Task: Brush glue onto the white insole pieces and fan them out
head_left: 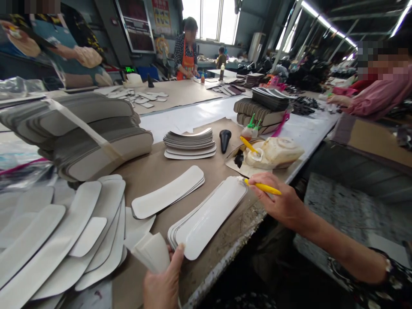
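Note:
My right hand (280,199) is closed on a yellow-handled brush (262,187), its tip touching the far end of the top white curved piece on a fanned stack (206,219) near the table's front edge. That top piece looks wet and glossy. My left hand (162,283) grips a small folded bundle of white pieces (152,252), thumb resting by the stack's near end. A second small stack of white pieces (169,192) lies just left of it on the brown paper.
A glue pot caked in dried glue (273,152) holds another yellow brush. Overlapping white pieces (64,240) spread at left, grey bundles (86,137) behind, a grey stack (189,143) and black cone (224,139) mid-table. People work at right and far back.

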`<state>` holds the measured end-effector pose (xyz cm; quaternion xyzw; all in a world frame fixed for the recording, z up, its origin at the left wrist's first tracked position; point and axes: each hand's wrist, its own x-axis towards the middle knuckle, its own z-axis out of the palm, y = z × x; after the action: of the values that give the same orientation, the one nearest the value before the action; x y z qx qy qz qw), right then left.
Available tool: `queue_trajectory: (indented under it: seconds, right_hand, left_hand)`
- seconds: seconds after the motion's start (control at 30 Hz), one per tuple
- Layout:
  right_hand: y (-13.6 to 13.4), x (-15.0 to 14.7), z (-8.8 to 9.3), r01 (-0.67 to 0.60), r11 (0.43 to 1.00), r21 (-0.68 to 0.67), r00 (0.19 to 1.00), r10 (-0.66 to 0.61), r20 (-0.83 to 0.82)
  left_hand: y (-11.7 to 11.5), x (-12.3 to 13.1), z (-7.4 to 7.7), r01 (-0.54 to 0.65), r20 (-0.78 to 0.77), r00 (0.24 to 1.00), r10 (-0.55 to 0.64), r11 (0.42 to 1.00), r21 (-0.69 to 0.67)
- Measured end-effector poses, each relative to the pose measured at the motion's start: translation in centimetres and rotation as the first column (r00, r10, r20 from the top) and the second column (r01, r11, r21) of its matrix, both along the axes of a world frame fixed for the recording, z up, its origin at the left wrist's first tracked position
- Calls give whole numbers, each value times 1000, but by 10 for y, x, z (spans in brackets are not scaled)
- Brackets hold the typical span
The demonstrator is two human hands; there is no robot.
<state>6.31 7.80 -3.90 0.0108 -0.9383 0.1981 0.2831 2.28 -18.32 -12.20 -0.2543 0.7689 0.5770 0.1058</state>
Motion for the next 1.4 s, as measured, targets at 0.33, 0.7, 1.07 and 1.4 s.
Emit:
queue_trajectory:
  seconds: [0.33, 0.7, 1.07, 1.4]
  right_hand:
    - [-33, 21, 23, -45, 934, -354, 991, 86, 102]
    - [-127, 8, -15, 76, 226, -971, 633, 742, 222]
    - [-123, 15, -24, 85, 391, -917, 808, 511, 293]
    - [-120, 23, -43, 215, 284, -935, 811, 482, 332]
  left_hand:
    - [-16, 21, 43, 48, -95, 995, -2, 878, 476]
    - [6, 55, 56, 186, -16, 976, -217, 795, 577]
    - [11, 60, 52, 52, 38, 995, -97, 780, 623]
    - [33, 68, 30, -89, 92, 995, 35, 712, 696]
